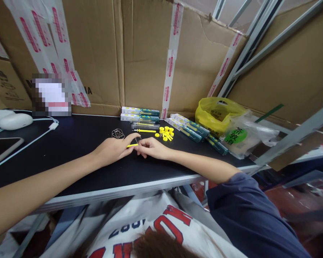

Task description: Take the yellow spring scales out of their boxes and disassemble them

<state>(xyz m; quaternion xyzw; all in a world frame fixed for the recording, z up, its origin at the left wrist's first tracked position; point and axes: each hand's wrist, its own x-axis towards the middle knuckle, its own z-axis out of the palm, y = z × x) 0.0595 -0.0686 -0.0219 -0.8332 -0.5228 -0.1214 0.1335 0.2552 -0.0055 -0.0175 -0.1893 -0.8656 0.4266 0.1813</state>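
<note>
Just above the dark table, my left hand [113, 147] grips a slim yellow plastic stick [131, 145] between its fingers. A thin bent metal wire [136, 141] rises at the stick's right end. My right hand [154, 148] is closed in a pinch at that same end, against the wire; its fingertips partly hide what they grip. Beyond my hands lies a tangle of bent wire pieces [118, 134]. A pile of small yellow plastic parts [167, 133] sits to its right, with another yellow stick [145, 131] and clear tubes [145, 126] beside it.
Slim printed boxes [140, 114] are stacked at the back, and more boxes [190, 128] lie to the right. Beyond them stand a yellow plastic bag [218, 114] and a clear bag [238, 136]. A tablet-like device [5, 150] and white cable [40, 133] are at left. Cardboard [145, 53] walls the back.
</note>
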